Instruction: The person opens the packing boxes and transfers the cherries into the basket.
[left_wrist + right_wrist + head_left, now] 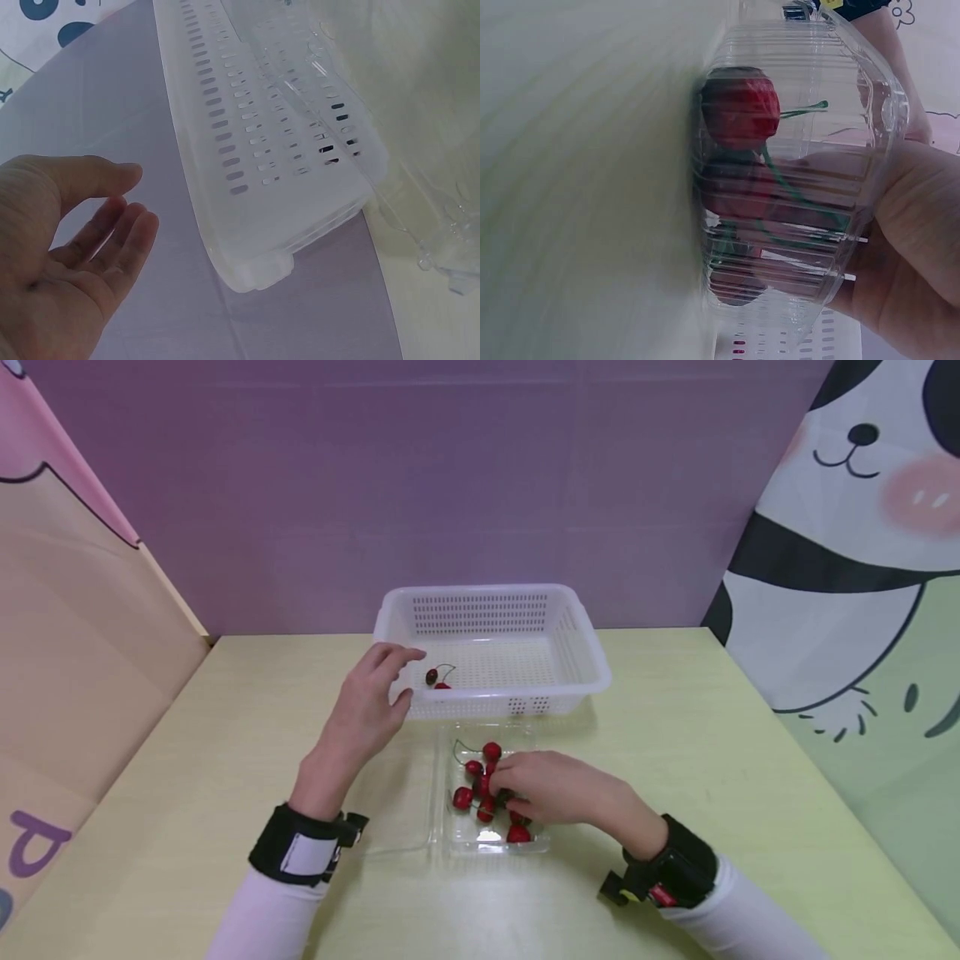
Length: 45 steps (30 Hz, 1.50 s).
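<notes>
My left hand [363, 702] hovers at the front left corner of a white plastic basket [502, 695], thumb and fingers apart with nothing between them. Inside that basket lie two cherries, one dark [431, 677] and one red, partly behind the front wall. My right hand [562, 789] reaches into a clear plastic box [491, 848] of red cherries [462, 797], several with green stems. In the right wrist view its fingers show through the ribbed wall of the box, beside a large cherry [742, 109]. Whether they pinch a cherry, I cannot tell.
The box's clear lid [397, 843] lies opened out to the left on the pale wooden table [660, 735]. Behind the basket stands a purple backdrop [480, 485]. Printed panels flank both sides, with a panda [832, 610] on the right one.
</notes>
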Each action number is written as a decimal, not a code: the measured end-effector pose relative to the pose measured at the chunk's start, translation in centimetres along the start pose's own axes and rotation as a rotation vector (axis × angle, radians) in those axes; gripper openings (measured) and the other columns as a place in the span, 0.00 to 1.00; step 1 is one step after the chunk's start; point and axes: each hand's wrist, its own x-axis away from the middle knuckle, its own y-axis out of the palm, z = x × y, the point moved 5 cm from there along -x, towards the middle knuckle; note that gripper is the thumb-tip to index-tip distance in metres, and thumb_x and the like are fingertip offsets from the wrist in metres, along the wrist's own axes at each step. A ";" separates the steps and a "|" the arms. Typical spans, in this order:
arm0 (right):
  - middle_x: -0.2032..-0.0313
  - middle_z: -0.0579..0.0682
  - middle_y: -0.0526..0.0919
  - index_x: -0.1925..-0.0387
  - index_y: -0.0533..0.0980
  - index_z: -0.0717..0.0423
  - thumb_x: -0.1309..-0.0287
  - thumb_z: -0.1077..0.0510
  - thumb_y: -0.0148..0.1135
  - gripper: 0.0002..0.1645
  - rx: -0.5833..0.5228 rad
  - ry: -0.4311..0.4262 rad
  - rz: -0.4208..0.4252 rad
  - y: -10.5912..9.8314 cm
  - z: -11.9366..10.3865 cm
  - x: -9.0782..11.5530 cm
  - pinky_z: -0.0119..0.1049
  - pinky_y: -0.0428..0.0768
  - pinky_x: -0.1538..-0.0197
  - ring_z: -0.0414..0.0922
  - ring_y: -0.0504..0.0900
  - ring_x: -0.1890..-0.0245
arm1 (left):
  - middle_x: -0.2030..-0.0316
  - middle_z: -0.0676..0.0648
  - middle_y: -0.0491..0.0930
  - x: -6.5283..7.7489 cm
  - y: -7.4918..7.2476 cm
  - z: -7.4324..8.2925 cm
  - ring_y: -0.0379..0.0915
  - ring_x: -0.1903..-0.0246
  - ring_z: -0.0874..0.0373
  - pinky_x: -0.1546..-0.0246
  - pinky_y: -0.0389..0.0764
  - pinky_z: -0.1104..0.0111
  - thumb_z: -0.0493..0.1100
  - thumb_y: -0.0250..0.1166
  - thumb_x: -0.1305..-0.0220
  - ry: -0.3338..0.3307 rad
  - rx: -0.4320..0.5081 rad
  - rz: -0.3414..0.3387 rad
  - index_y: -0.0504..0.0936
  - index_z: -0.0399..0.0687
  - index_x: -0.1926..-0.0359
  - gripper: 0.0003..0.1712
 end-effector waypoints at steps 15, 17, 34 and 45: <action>0.61 0.44 0.83 0.55 0.84 0.55 0.38 0.61 0.71 0.10 -0.010 -0.038 0.083 -1.2 0.0 0.3 0.32 0.82 0.57 0.39 0.80 0.63 | 0.46 0.37 0.78 0.0 0.3 0.1 0.76 0.48 0.43 0.47 0.81 0.51 0.24 0.72 0.43 0.034 0.009 -0.027 0.80 0.35 0.42 0.26; 0.62 0.45 0.84 0.56 0.84 0.55 0.38 0.61 0.71 0.09 -0.008 -0.047 0.096 -1.4 -0.1 0.3 0.33 0.82 0.58 0.40 0.81 0.63 | 0.46 0.37 0.78 0.1 0.4 0.1 0.76 0.48 0.43 0.47 0.81 0.51 0.25 0.71 0.43 0.034 0.010 -0.035 0.80 0.35 0.42 0.26; 0.60 0.46 0.83 0.54 0.83 0.57 0.37 0.62 0.69 0.10 -0.070 -0.114 0.219 -3.1 0.0 1.2 0.33 0.82 0.56 0.44 0.82 0.62 | 0.47 0.37 0.79 0.1 0.7 0.6 0.77 0.48 0.44 0.47 0.82 0.53 0.26 0.71 0.41 0.074 -0.012 -0.083 0.80 0.36 0.43 0.24; 0.60 0.45 0.84 0.55 0.83 0.56 0.38 0.63 0.70 0.09 -0.056 -0.132 0.292 -3.9 0.2 1.6 0.33 0.83 0.55 0.41 0.83 0.61 | 0.51 0.39 0.79 0.2 0.9 0.9 0.77 0.52 0.46 0.51 0.83 0.55 0.28 0.72 0.40 0.116 -0.013 -0.102 0.82 0.35 0.46 0.20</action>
